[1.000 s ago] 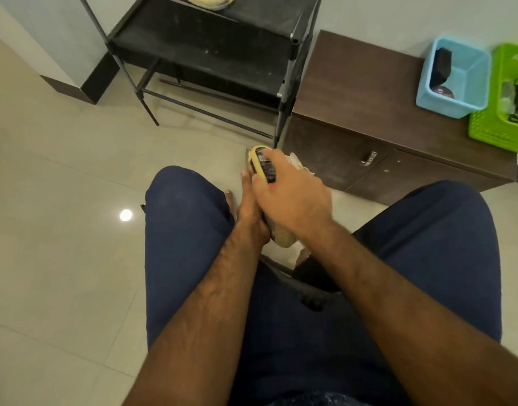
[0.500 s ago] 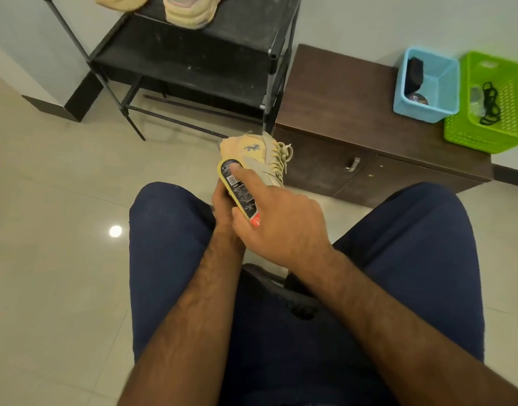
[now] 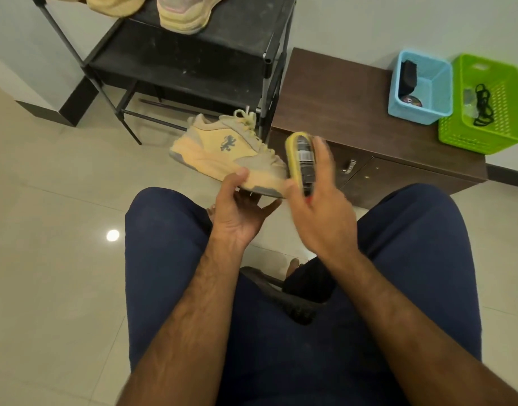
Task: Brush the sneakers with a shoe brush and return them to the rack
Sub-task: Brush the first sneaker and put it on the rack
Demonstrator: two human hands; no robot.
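A pale yellow sneaker (image 3: 222, 148) with a blue emblem hangs in the air above my knees, its side facing me and its toe to the right. My left hand (image 3: 240, 209) holds it from below, thumb on the sole's edge. My right hand (image 3: 319, 200) grips a yellow-backed shoe brush (image 3: 300, 161) held against the sneaker's toe; the bristles are hidden. Two more pale sneakers (image 3: 187, 13) stand on the black shoe rack (image 3: 210, 68) behind.
A low brown cabinet (image 3: 334, 104) stands right of the rack, carrying a blue basket (image 3: 421, 109) and a green basket (image 3: 486, 136). My blue-trousered legs (image 3: 164, 244) fill the foreground over a glossy tiled floor (image 3: 46, 200). A dark seat edge (image 3: 269, 285) shows between them.
The sneaker has been raised and turned from toe-up to side-on. My right hand has carried the brush from the shoe's left side over to its toe on the right.
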